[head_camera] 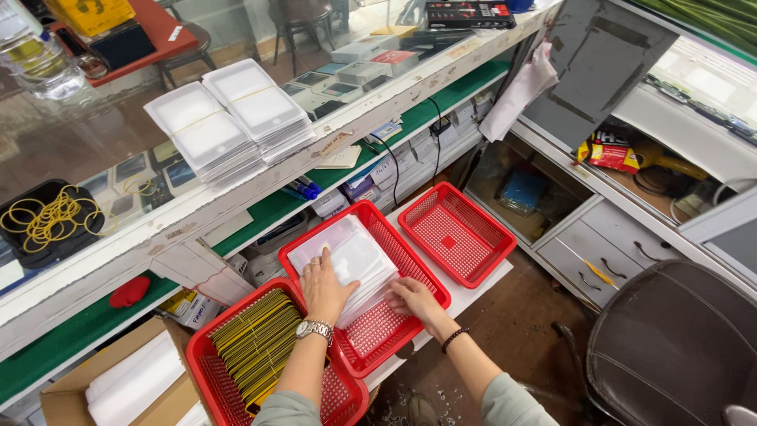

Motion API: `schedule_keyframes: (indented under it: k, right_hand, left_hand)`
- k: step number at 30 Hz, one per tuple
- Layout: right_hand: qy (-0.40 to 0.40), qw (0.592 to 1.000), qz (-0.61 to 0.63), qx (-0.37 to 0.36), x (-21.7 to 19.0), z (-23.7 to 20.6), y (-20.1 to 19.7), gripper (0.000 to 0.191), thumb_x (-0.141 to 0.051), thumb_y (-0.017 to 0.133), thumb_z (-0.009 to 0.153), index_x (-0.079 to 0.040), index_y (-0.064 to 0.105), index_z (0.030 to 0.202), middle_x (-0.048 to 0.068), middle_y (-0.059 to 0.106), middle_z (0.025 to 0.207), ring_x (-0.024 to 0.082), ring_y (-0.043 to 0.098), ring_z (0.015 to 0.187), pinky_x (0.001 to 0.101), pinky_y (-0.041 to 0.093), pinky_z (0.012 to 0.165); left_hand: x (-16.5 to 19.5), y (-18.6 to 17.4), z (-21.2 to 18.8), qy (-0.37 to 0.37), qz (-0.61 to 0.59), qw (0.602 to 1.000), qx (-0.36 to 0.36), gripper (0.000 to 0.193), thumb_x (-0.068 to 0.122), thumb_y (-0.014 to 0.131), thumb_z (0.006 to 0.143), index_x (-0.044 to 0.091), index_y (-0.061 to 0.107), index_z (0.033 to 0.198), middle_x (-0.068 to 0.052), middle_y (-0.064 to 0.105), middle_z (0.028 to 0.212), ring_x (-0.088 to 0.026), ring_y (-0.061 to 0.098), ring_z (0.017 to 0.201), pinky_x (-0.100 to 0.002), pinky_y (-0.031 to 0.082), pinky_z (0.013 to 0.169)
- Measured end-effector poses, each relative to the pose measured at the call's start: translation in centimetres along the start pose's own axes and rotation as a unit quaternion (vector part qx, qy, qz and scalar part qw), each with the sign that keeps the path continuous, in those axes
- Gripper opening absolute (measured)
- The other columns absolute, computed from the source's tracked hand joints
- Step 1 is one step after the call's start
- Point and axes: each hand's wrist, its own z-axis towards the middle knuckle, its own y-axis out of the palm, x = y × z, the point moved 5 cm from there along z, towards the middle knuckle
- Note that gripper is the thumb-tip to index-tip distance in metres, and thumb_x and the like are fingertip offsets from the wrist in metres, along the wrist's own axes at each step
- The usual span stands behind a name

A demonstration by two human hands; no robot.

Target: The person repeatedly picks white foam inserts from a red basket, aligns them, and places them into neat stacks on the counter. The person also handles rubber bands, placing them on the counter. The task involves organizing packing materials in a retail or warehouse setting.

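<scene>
In the middle red basket [390,312], a stack of white sleeves [347,264] is lying with its long axis running away from the person, toward the counter [236,193]. The left hand [323,288] is resting flat on its near left corner, fingers spread, gripping nothing. The right hand [412,298] is pressing its fingertips against the stack's near right edge, loosely curled, nearer that side.

bright, even daylight | glare on glass counter [95,142] | edges bowed | focus sharp
</scene>
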Motion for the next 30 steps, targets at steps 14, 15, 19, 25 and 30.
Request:
schedule_keyframes:
  k: [14,15,19,25,30]
  right_hand:
    - [-0.075,0.99,-0.096,0.066,0.1,-0.7,1.3,0.046,-0.03,0.067,0.093,-0.003,0.059,0.129,0.008,0.071,0.112,0.017,0.067,0.101,0.0338,0.057,0.091]
    - [-0.112,0.978,-0.147,0.099,-0.7,-0.6,1.3,0.05,-0.03,0.072,0.09,-0.004,0.058,0.13,0.01,0.07,0.115,0.02,0.067,0.107,0.0358,0.057,0.094]
    - [-0.216,0.884,-0.343,0.233,-5.3,-0.1,2.9,0.078,-0.039,0.08,0.08,-0.003,0.047,0.141,0.02,0.051,0.135,0.036,0.048,0.126,0.0469,0.044,0.105]
    - [-0.105,0.852,-0.462,0.221,-7.7,2.3,5.6,0.109,-0.057,0.084,0.072,-0.003,0.031,0.151,0.021,0.041,0.141,0.038,0.04,0.133,0.0493,0.043,0.106]
    - [-0.17,0.887,-0.375,0.21,-6.0,3.2,2.6,0.093,-0.049,0.086,0.074,0.004,0.046,0.139,0.023,0.052,0.133,0.036,0.052,0.126,0.0433,0.046,0.106]
  left_hand:
    - [-2.7,-0.3,1.6,-0.015,-0.197,0.98,0.025,0.052,0.023,0.082,0.085,0.0,0.062,0.127,-0.021,0.072,0.118,-0.037,0.07,0.11,-0.045,0.056,0.097]
    - [-3.5,-0.2,1.9,-0.037,-0.261,0.964,0.025,0.05,0.022,0.083,0.085,-0.002,0.065,0.124,-0.023,0.073,0.116,-0.037,0.071,0.108,-0.044,0.056,0.097]
    - [-5.5,1.9,0.4,-0.122,-0.612,0.78,-0.046,0.055,0.006,0.069,0.084,-0.002,0.051,0.135,-0.018,0.068,0.128,-0.03,0.069,0.114,-0.041,0.056,0.096]
    - [-6.8,2.9,-2.9,-0.182,-0.773,0.595,-0.125,0.048,0.013,0.063,0.092,-0.004,0.055,0.136,-0.017,0.065,0.132,-0.028,0.064,0.118,-0.04,0.054,0.1]
    - [-8.6,2.2,-4.0,-0.221,-0.787,0.563,-0.118,0.052,0.024,0.064,0.096,-0.005,0.052,0.138,-0.018,0.065,0.131,-0.029,0.064,0.118,-0.042,0.053,0.101]
